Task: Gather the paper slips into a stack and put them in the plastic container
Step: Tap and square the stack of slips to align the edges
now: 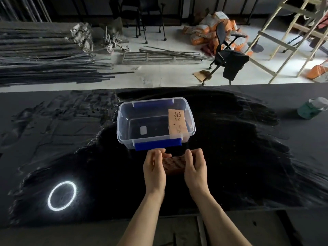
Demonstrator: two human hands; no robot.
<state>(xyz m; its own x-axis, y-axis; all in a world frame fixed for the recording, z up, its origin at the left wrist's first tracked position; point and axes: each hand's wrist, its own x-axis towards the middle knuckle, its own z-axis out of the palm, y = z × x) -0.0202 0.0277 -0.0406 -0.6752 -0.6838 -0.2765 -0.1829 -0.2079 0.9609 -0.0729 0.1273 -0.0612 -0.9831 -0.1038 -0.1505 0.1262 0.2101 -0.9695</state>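
Note:
A stack of brown paper slips [174, 164] stands on edge on the black table, just in front of the clear plastic container [124, 121]. My left hand [154, 167] presses its left side and my right hand [194, 166] presses its right side, so both hold the stack between them. The container has blue clips at its near and far rims. One brown printed slip [177, 121] leans inside against the container's right wall.
A green-and-clear jar [311, 108] stands at the table's far right. A bright ring of light [62, 196] reflects on the tabletop to my left. Beyond the table edge lie metal rods, an office chair and a wooden ladder.

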